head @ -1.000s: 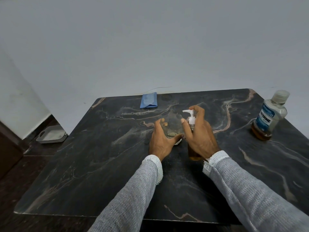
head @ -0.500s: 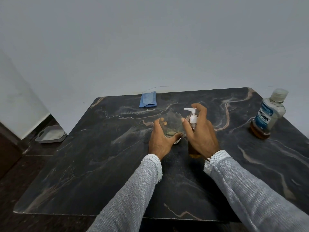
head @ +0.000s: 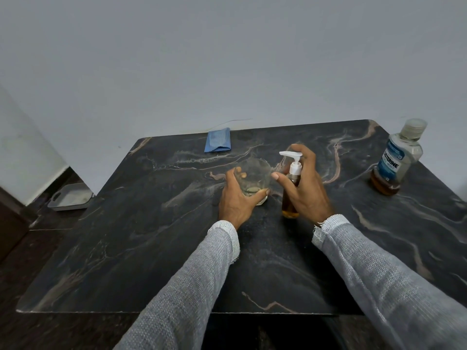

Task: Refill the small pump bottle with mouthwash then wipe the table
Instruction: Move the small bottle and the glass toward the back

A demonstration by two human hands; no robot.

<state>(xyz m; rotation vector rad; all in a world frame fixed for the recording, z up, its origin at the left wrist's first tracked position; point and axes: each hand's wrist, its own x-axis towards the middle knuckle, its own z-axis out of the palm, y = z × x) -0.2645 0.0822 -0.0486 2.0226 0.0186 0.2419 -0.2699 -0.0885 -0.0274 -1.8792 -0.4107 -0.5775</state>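
The small pump bottle [head: 293, 178] stands upright at the middle of the dark marble table [head: 151, 236], amber liquid inside and a white pump head on top. My right hand [head: 305, 188] is wrapped around its body, with the index finger resting on the pump head. My left hand [head: 237, 198] grips a clear drinking glass [head: 254, 178] just left of the bottle; a little pale liquid lies at its bottom. The mouthwash bottle [head: 396, 157], clear with a blue label and its cap on, stands at the far right. A folded blue cloth [head: 218, 140] lies at the back edge.
A grey wall rises right behind the table. On the dark floor to the left sits a grey tray [head: 70, 197]. A brown furniture edge [head: 10, 218] shows at the far left.
Both hands keep their holds on the glass and the pump bottle. The pump head sits slightly higher under my right index finger. The view has shifted a little.
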